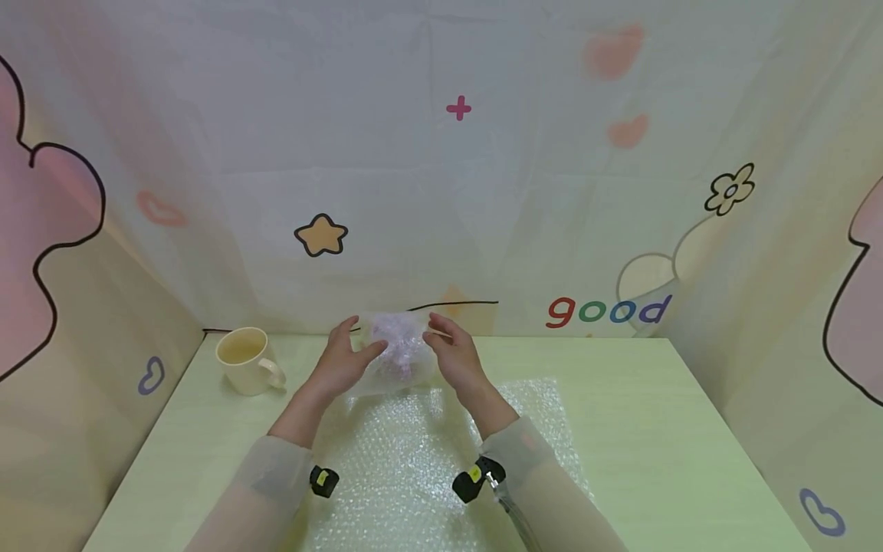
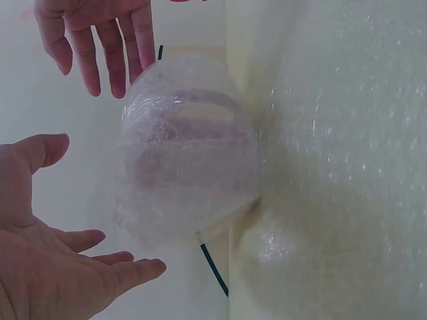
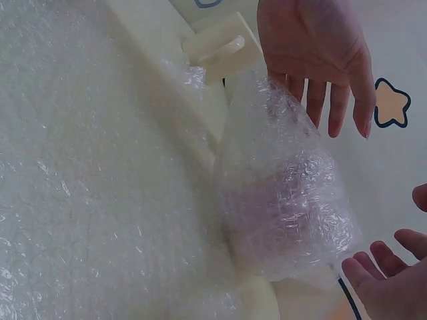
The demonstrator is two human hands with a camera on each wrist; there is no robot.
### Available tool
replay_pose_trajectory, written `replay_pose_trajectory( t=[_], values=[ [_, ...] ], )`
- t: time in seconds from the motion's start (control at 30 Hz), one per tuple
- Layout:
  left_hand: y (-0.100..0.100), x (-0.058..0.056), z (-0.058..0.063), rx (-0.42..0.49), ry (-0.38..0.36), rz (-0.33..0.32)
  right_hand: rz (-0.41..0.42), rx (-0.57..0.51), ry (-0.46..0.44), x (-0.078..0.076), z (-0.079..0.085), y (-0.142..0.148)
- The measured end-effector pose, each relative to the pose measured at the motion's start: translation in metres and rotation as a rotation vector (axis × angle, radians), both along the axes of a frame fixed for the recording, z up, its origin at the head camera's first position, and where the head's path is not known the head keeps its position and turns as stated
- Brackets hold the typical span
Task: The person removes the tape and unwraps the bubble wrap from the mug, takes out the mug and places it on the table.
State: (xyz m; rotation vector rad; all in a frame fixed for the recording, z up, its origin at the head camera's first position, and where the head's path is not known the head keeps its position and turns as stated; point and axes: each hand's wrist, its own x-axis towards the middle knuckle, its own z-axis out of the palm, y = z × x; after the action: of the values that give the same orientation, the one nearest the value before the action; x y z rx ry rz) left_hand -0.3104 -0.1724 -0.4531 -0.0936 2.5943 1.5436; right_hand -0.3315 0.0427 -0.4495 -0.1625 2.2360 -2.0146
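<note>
A pinkish-purple mug-like thing with a handle, wrapped in clear bubble wrap (image 1: 400, 349), stands at the back of the table between both hands. In the left wrist view the handle shows faintly through the wrapped bundle (image 2: 190, 153). My left hand (image 1: 343, 364) is at its left side, thumb and fingers spread apart. On the opposite side is my right hand (image 1: 458, 360), its fingers loosely extended beside the wrap. Neither hand's fingers curl round the bundle (image 3: 287, 207). Whether fingertips touch the wrap, I cannot tell.
A cream mug (image 1: 247, 364) stands at the back left, handle to the right. A flat bubble wrap sheet (image 1: 400, 468) covers the table's middle, under the forearms. The pale green table (image 1: 662, 445) ends at a patterned cloth backdrop (image 1: 386, 138).
</note>
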Motion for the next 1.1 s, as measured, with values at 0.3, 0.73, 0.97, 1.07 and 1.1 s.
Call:
replay_pose_trajectory(
  t=[0.3, 0.73, 0.97, 1.07, 1.1],
  values=[
    [0.008, -0.006, -0.01, 0.011, -0.035, 0.005, -0.016, 0.003, -0.078, -0.004, -0.013, -0.001],
    [0.009, -0.012, -0.019, 0.037, -0.097, -0.028, 0.049, 0.046, -0.157, -0.016, -0.033, -0.006],
    [0.009, -0.015, -0.026, 0.051, -0.079, -0.054, 0.124, 0.041, -0.124, -0.018, -0.043, -0.009],
    [0.009, -0.018, -0.028, 0.04, -0.059, -0.061, 0.167, 0.025, -0.103, -0.019, -0.048, -0.01],
    [0.009, -0.018, -0.029, 0.035, -0.053, -0.062, 0.17, 0.022, -0.103, -0.018, -0.049, -0.011]
  ],
)
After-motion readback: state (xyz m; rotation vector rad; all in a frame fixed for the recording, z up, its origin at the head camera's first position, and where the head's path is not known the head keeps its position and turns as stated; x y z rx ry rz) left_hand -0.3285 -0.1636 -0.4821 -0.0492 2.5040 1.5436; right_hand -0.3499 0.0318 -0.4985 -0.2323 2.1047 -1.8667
